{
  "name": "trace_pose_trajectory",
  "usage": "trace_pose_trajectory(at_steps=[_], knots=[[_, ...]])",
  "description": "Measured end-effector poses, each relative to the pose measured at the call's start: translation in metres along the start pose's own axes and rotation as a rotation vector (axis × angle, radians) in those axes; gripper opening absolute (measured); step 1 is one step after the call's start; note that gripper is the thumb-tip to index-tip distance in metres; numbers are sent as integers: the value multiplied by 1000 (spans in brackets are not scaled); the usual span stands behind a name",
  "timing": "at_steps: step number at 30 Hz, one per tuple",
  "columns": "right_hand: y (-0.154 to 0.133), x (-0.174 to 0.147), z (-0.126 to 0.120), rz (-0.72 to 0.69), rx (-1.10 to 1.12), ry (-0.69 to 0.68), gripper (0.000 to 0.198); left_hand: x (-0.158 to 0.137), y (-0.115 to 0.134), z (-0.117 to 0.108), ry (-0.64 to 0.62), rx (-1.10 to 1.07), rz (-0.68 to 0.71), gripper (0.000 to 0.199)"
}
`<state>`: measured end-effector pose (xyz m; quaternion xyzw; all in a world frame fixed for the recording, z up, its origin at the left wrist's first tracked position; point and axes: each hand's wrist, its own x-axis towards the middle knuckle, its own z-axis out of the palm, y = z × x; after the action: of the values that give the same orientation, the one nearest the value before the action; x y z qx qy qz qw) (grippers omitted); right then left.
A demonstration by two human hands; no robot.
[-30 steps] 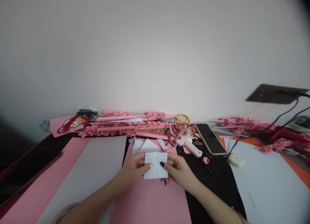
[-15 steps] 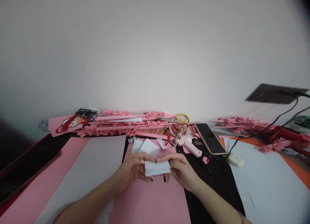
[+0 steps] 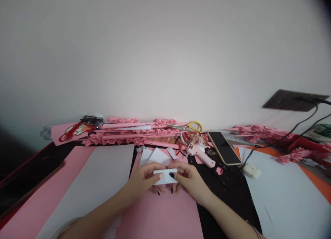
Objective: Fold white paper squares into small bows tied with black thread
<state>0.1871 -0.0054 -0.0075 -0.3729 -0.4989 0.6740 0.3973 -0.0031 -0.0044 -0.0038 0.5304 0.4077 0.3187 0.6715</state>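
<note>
Between my two hands is a small piece of white paper [image 3: 165,178], its upper edge folded or rolled over. My left hand [image 3: 144,178] pinches its left part, the thumb lying on the front face. On the right part, my right hand [image 3: 192,180] does the same, thumb on the front and other fingers behind. The paper is above a pink sheet [image 3: 160,215]. Just beyond my hands lie several loose white paper pieces [image 3: 159,157], partly hidden by my fingers.
Behind lie pink paper flower stems [image 3: 124,141], yellow-handled scissors [image 3: 193,125], red-handled scissors [image 3: 68,134] and a pink glue gun [image 3: 203,156]. A phone [image 3: 224,147] and a white case [image 3: 252,170] are to the right. Large white sheets [image 3: 90,177] flank me; cords run from a wall outlet [image 3: 292,99].
My thumbs have come down from the paper's top edge onto its front face. The paper now looks narrower, with its upper edge turned over.
</note>
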Motion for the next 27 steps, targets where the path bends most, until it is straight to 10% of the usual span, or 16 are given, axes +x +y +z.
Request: trace_pose_trajectory(at_steps=[27], knots=[[2, -1, 4, 21, -104, 34, 41, 3, -7, 1, 54, 91, 116, 27]])
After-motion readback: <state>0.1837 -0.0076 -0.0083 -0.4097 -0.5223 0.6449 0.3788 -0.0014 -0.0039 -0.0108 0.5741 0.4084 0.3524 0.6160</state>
